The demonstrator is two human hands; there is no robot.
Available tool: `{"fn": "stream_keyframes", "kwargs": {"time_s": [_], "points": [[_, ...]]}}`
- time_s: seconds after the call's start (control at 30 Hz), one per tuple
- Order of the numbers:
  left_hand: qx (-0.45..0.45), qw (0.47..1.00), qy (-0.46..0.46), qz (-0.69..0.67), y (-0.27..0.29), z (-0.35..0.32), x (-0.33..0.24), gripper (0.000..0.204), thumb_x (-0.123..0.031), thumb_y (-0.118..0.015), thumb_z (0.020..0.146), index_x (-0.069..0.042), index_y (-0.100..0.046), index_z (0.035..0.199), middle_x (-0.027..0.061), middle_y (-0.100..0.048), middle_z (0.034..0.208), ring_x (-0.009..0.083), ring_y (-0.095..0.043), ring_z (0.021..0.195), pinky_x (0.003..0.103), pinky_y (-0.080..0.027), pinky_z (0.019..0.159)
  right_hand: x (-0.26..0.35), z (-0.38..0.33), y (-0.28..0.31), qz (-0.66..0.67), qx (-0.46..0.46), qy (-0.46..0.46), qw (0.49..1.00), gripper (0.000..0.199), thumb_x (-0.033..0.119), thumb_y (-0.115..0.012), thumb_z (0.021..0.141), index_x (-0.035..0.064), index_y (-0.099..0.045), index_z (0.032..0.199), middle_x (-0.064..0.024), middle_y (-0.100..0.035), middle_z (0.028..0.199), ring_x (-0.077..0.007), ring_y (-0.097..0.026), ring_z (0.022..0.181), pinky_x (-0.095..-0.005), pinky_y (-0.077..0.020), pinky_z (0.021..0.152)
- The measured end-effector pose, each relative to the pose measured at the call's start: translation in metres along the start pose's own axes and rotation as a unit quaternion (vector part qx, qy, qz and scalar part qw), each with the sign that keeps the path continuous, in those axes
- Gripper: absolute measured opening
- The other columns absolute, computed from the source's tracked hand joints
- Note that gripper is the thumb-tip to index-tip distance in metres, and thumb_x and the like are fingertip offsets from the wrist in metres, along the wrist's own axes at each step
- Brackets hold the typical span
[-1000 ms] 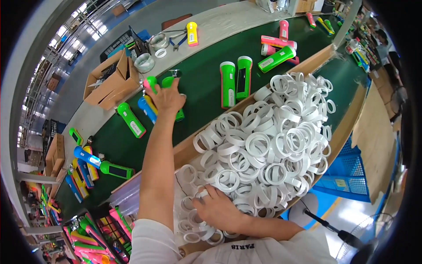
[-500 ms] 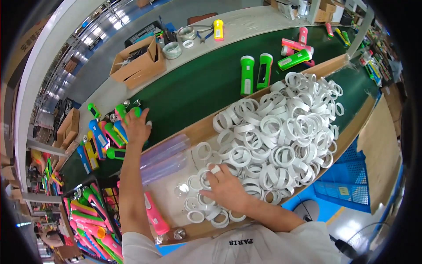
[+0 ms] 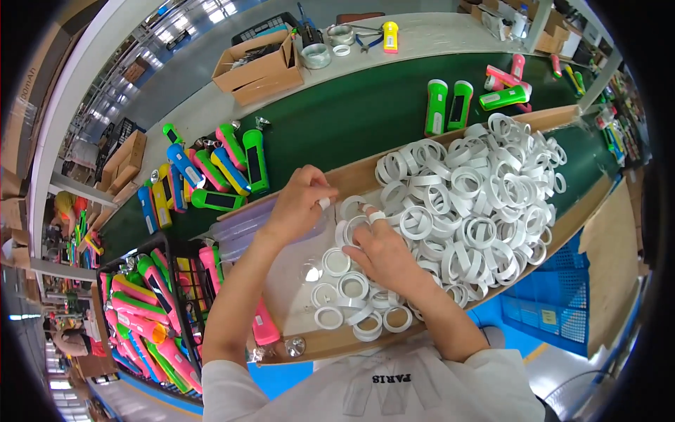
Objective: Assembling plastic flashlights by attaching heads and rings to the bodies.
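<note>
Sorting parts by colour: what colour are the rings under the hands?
White plastic rings, heaped in the tray; clearest in the head view.

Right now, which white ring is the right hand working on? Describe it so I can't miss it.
Find the wooden tray heaped with white rings. At the heap's left edge, the right hand rests on one ring, standing on edge, nearest the left hand.

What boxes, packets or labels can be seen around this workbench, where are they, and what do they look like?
Open brown cardboard box: far side of the green belt, rectangular, flaps up.
Brown cardboard boxes: far left, stacked.
Clear plastic bags: in the wooden tray, under the left hand, a flat stack.
Dark panels: on the green torch bodies, narrow rectangles.
</note>
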State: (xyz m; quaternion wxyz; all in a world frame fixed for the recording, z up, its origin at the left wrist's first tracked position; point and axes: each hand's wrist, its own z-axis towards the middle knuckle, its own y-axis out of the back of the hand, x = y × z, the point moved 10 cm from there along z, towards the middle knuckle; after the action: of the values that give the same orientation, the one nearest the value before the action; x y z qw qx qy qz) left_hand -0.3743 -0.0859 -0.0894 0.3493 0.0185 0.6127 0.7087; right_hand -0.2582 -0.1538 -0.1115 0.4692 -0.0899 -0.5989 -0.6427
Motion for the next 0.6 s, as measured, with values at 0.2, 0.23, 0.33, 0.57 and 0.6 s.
{"fn": "stream_keyframes", "kwargs": {"time_s": [0.2,0.23,0.33,0.57,0.6], "points": [[-0.071,0.878,0.251,-0.401,0.017,-0.026,0.014,0.014,-0.005,-0.068,0.085,-0.002,-0.066,0.098,0.0001,-0.063,0.077,0.0044,-0.055,0.058,0.022,-0.046,0.05,-0.012,0.001,0.009,0.109,-0.032,-0.057,0.992,0.057,0.013,-0.076,0.075,-0.0012,-0.046,0.122,-0.0331,-0.051,0.114,-0.0482,-0.059,0.089,-0.0468,-0.0523,0.074],[-0.05,0.871,0.265,-0.411,0.008,-0.031,0.008,0.013,-0.004,-0.069,0.084,-0.002,-0.066,0.096,0.0002,-0.062,0.075,0.0054,-0.055,0.058,0.022,-0.046,0.049,-0.011,0.003,0.007,0.113,-0.03,-0.056,0.992,0.057,0.013,-0.076,0.075,-0.0012,-0.046,0.122,-0.0331,-0.051,0.114,-0.0482,-0.059,0.089,-0.0468,-0.0523,0.074],[0.003,0.865,0.274,-0.42,-0.02,-0.034,-0.001,0.012,-0.001,-0.07,0.082,-0.003,-0.064,0.092,0.0005,-0.061,0.076,0.0061,-0.056,0.061,0.021,-0.045,0.048,-0.001,0.002,0.017,0.109,-0.081,-0.002,0.991,0.077,0.008,-0.077,0.071,-0.0047,-0.035,0.135,-0.0297,-0.053,0.112,-0.0451,-0.058,0.096,-0.0465,-0.0497,0.08],[0.042,0.871,0.375,0.315,0.029,-0.022,0.157,0.053,-0.035,-0.07,0.081,-0.009,-0.05,0.122,0.019,-0.066,0.091,0.0361,-0.066,0.084,0.049,-0.053,0.071,-0.001,0.004,0.007,0.204,-0.01,-0.035,0.978,0.071,0.005,-0.073,0.074,-0.0019,-0.037,0.135,-0.0253,-0.05,0.124,-0.0399,-0.053,0.103,-0.043,-0.0469,0.088],[0.044,0.87,0.375,0.316,0.031,-0.016,0.162,0.053,-0.035,-0.07,0.081,-0.009,-0.05,0.122,0.019,-0.066,0.091,0.0361,-0.066,0.084,0.049,-0.053,0.071,0.003,0.002,0.008,0.195,-0.034,-0.002,0.98,0.071,0.005,-0.072,0.076,0.0003,-0.037,0.137,-0.0236,-0.049,0.125,-0.0352,-0.054,0.098,-0.0404,-0.0478,0.085]]}}
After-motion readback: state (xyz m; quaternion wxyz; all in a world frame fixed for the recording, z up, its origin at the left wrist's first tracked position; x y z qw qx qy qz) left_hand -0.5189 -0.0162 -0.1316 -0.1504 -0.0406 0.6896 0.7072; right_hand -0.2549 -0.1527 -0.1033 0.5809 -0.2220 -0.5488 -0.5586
